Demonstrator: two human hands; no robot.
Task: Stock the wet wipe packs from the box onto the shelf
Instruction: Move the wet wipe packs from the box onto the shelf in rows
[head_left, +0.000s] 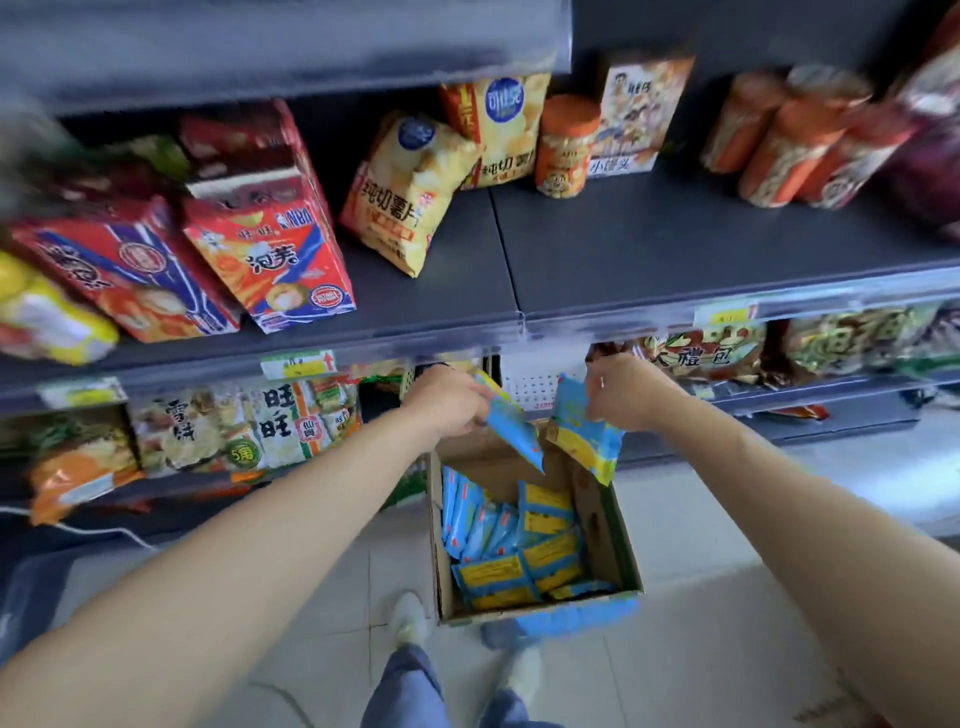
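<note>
Both hands up over open brown cardboard box (605, 525) on pale tiled floor (727, 597), each closed on one pack. Left hand (449, 400) pinching top edge of blue-and-yellow soft plastic wet wipe pack (511, 423), hanging tilted; right hand (623, 389) pinching second blue-and-yellow pack (584, 439) the same way. Best carried up by firm top-edge pinch, set flat on bare stretch of dark grey metal shelf (675, 244), faces forward. Many more packs left in box. Yellow crisp bags (405, 202) and orange-lidded jar (563, 148) crowding shelf's back left, orange tubes (779, 140) at right; projecting shelf edge and price rail likely snag point on lift.
</note>
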